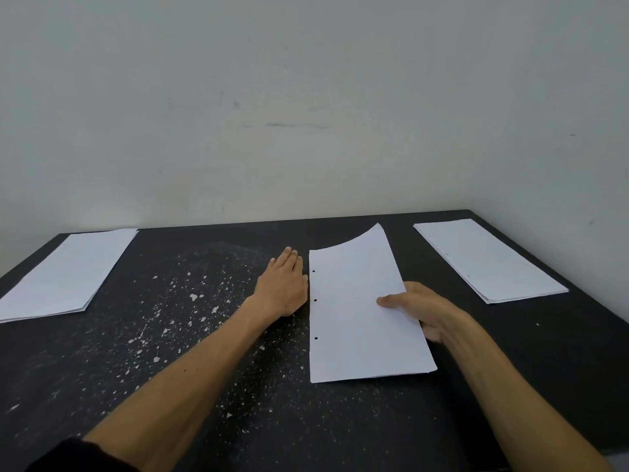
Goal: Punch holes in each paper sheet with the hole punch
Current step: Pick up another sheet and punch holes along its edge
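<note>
A white paper sheet (357,311) with three punched holes along its left edge lies in the middle of the dark table, its far corner curling up. My right hand (422,306) pinches its right edge, thumb on top and fingers underneath. My left hand (284,284) lies with straight fingers on the table just left of the sheet, beside the holes. No hole punch is in view.
A stack of white sheets (64,274) lies at the far left of the black table (238,386). Another stack (486,257), with small holes along its left side, lies at the far right. White paper specks litter the table's middle. A pale wall stands behind.
</note>
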`<state>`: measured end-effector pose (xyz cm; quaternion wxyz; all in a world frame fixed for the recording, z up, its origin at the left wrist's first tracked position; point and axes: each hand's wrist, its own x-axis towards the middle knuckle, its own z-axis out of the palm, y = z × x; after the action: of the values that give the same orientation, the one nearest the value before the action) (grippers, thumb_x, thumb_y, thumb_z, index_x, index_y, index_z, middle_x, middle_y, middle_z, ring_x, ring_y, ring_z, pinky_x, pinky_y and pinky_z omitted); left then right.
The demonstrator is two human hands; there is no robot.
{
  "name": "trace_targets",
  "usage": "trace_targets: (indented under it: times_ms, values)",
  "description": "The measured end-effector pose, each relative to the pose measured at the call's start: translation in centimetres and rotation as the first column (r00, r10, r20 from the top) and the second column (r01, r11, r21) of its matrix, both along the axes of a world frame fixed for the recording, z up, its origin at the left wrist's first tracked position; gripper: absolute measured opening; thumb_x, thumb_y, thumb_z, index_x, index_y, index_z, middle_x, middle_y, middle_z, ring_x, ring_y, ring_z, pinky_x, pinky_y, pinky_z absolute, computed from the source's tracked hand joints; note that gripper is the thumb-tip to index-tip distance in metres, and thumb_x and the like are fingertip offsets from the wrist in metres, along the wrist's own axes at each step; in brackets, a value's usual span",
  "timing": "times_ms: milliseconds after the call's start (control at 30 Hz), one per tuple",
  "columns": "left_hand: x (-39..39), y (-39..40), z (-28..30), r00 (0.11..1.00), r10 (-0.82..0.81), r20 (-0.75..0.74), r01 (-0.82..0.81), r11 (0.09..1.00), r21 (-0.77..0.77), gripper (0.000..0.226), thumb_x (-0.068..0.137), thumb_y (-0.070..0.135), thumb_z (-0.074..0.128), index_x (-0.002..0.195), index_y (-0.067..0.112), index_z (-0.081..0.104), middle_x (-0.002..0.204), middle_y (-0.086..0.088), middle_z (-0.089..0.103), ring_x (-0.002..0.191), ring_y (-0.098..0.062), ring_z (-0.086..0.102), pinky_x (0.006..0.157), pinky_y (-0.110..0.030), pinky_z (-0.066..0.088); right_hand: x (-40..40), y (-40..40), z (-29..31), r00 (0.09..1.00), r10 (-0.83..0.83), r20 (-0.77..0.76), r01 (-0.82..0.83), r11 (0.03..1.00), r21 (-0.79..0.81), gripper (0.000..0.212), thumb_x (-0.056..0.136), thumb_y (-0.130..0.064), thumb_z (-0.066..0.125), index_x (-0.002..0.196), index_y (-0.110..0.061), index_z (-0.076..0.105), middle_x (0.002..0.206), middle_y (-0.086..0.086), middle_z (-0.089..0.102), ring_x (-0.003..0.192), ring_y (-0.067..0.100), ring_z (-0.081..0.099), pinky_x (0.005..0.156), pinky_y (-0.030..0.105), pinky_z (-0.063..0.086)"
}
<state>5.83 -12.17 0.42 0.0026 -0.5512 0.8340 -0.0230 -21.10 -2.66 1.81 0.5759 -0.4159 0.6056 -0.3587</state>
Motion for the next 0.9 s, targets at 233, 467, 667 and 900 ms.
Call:
trace_targets:
  times_ms: [233, 467, 667, 900]
  values:
    - [0.0, 0.1, 0.3, 1.000, 0.005, 0.008, -0.004, 1.000, -0.012, 0.061, 0.109, 0.036, 0.019, 0.161, 0.005, 0.015, 0.171, -0.008, 0.007, 0.158, -0.021, -0.002, 0.128, -0.046, 0.008, -1.4, 1.2, 0.9, 0.999, -0.027, 0.024, 0.028, 0.998, -0.051, 0.025, 0.099, -0.010, 0.067, 0.124, -0.008, 0.070, 0.113, 0.009, 0.080, 0.103, 0.031, 0.077, 0.090, 0.047, 0.060]
    - [0.0, -0.4, 0.9, 0.978, 0.037, -0.206, -0.028, 0.998, 0.049, 0.062, 0.109, 0.043, 0.018, 0.160, 0.009, 0.023, 0.171, -0.004, 0.011, 0.158, -0.018, -0.003, 0.125, -0.054, -0.002, -1.8, 2.4, 2.8, 0.999, -0.032, 0.037, 0.038, 0.987, -0.158, 0.021, 0.100, -0.012, 0.066, 0.121, -0.014, 0.070, 0.112, 0.005, 0.080, 0.101, 0.026, 0.078, 0.086, 0.043, 0.060]
    - [-0.8, 1.9, 3.8, 0.644, -0.045, -0.764, -0.002, 0.998, -0.060, 0.043, 0.108, 0.028, 0.036, 0.103, 0.013, 0.076, 0.111, 0.000, 0.075, 0.108, -0.013, 0.065, 0.111, -0.043, 0.042, -2.1, 2.3, 3.6, 0.995, -0.039, 0.089, 0.059, 0.971, -0.232, 0.026, 0.101, -0.013, 0.066, 0.126, -0.015, 0.068, 0.118, 0.006, 0.078, 0.106, 0.029, 0.076, 0.096, 0.049, 0.058]
    - [-3.8, 4.6, 5.8, 0.124, 0.283, -0.951, 0.248, 0.919, 0.306, 0.021, 0.101, 0.014, 0.059, 0.103, 0.003, 0.076, 0.097, -0.011, 0.079, 0.095, -0.030, 0.076, 0.083, -0.037, 0.063, -3.0, 2.0, 4.6, 0.989, -0.103, 0.110, 0.132, 0.941, -0.311, 0.024, 0.098, -0.014, 0.069, 0.121, -0.020, 0.069, 0.115, 0.004, 0.080, 0.102, 0.027, 0.077, 0.093, 0.047, 0.060]
